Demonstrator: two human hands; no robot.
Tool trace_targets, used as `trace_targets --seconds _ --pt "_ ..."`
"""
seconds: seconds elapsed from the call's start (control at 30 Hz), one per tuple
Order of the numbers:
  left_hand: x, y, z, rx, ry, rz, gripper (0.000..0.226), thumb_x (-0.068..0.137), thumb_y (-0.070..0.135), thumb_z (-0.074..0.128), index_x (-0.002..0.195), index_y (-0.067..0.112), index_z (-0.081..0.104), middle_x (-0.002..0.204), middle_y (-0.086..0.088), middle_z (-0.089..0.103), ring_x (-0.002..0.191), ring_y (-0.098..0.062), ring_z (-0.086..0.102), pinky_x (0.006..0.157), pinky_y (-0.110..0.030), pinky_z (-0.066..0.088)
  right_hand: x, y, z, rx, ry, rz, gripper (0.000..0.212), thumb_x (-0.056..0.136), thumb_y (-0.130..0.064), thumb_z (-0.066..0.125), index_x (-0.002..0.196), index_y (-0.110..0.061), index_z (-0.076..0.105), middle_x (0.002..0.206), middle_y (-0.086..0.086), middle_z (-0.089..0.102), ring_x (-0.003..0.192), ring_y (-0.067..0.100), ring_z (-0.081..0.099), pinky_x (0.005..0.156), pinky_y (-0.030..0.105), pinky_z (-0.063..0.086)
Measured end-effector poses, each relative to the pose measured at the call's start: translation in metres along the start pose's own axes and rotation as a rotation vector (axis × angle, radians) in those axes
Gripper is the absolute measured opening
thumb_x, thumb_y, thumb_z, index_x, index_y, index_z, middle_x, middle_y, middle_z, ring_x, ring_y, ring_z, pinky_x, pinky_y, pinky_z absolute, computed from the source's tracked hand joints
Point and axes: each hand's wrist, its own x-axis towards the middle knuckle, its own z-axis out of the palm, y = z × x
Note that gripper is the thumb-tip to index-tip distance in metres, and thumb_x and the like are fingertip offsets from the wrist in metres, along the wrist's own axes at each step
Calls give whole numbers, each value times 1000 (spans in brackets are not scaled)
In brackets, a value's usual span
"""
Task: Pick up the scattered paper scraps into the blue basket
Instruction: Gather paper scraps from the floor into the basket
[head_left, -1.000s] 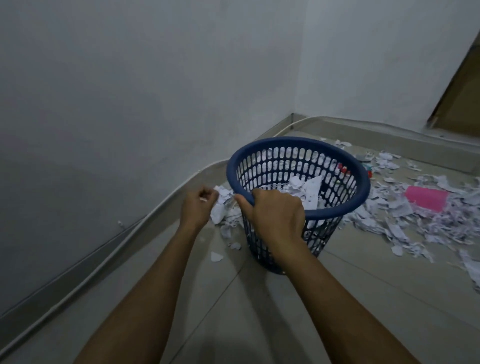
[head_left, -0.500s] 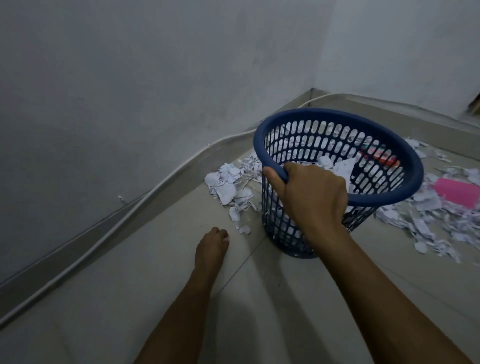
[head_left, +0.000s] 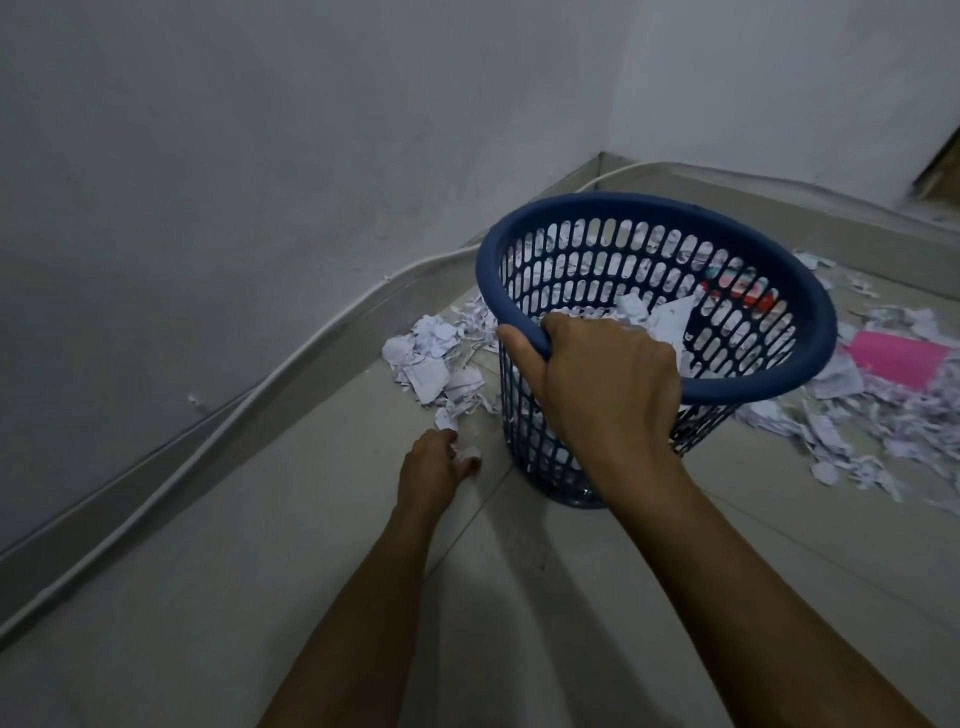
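My right hand (head_left: 597, 384) is clamped on the near rim of the basket (head_left: 779, 374), fingers curled inside, thumb outside, and the basket sits on the floor (head_left: 260, 571) already part full of scraps. My left hand (head_left: 434, 467) is low on the floor just beside the basket's base, fingertips closing on a small scrap (head_left: 470, 453). Whether I've truly pinched it I can't tell; the fingers hide the contact.

Risk now: that scrap is thin and flat on tile, so I could just slide it along instead of lifting it. If I tug the rim while I reach, the basket may tip toward me, since my grip is high and its base is narrow, and the paper inside would spill back out. Loose bits could also slip through the slots in the wall.

Room to work: a left pile (head_left: 436, 358) lies just past my left hand, between the basket and the wall (head_left: 208, 208), and a white cable (head_left: 218, 421) runs along the skirting there, so sweeping that way is tight. The bigger spread (head_left: 841, 431) is off to the right, with a pink sheet (head_left: 893, 358) lying in it. The floor nearest me is open, the easy way to pull back.
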Motion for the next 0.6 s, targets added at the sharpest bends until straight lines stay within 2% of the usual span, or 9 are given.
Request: trace_targets --seconds 0.1,0.23,0.33,0.47,0.6 --pt "1 4 6 41 36 -48 36 83 34 74 110 12 67 104 -9 61 95 -27 60 80 -35 50 1 -2 3 -16 30 -2 61 97 -69 31 73 -24 64 53 -4 31 50 20 36 55 30 26" --pt "0 1 9 17 96 -60 13 87 25 68 87 12 67 90 -7 63 85 -24 61 66 -28 38 0 -1 4 -11 41 2 59 97 -69 33 70 -24 61 53 -4 33 49 19 36 54 30 26" --pt "-1 0 8 -14 107 -72 12 87 22 68 79 13 67 82 -7 66 79 -24 62 63 -28 38 0 0 3 -6 9 1 60 97 -70 29 74 -25 61 54 -4 30 53 19 38 56 31 27" --pt "-4 -5 3 -61 93 -47 12 87 21 71 80 12 70 80 -5 67 75 -19 60 64 -26 38 -1 1 2 10 -23 -1 61 98 -71 25 81 -25 63 57 -4 34 57 19 42 59 32 29" --pt "-11 -10 -3 -278 106 -83 18 87 25 73 74 13 70 67 0 65 61 -10 59 58 -21 40 -1 1 0 26 -41 0 61 97 -70 25 80 -24 62 56 -5 32 57 19 43 59 33 30"
